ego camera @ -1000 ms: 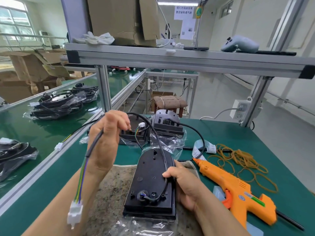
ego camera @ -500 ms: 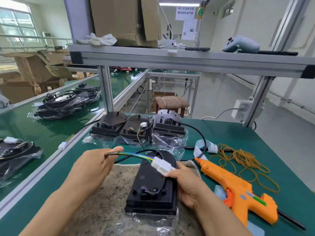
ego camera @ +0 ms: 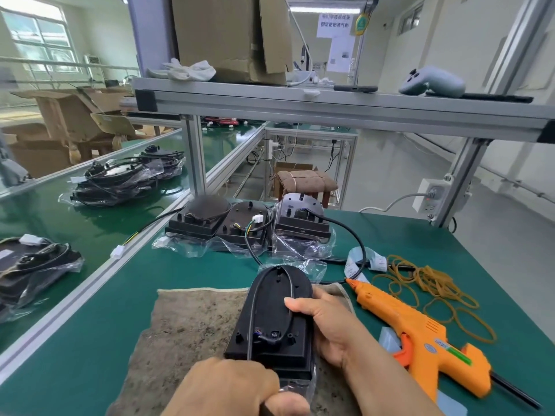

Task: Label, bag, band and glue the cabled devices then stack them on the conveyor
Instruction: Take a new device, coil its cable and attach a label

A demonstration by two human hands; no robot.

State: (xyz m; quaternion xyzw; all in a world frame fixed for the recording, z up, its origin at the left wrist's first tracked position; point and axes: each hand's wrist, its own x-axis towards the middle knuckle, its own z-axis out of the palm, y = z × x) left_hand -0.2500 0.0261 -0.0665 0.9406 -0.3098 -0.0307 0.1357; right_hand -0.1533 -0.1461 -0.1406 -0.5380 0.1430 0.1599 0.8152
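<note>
The black device (ego camera: 276, 322) is laid on the brown mat (ego camera: 186, 325) with its long axis running away from the person, gripped along its right edge by the right hand (ego camera: 329, 325), thumb pressed on the looped cable (ego camera: 251, 310), whose near end appears gripped in the curled left hand (ego camera: 237, 385), while the rubber bands (ego camera: 429, 283) lie nearer the right hand.

Site type: factory assembly line, packing station. Evidence: green conveyor belt (ego camera: 45, 211) with aluminium rails, bagged cabled devices (ego camera: 120, 181) stacked on it; aluminium-profile overhead shelf (ego camera: 330, 108); green-topped bench (ego camera: 405, 235); hot glue gun (ego camera: 420, 334), loose rubber bands (ego camera: 435, 283); post-mounted power socket (ego camera: 429, 196); opened cardboard box (ego camera: 222, 34); printed notice (ego camera: 335, 25) hung behind.
</note>
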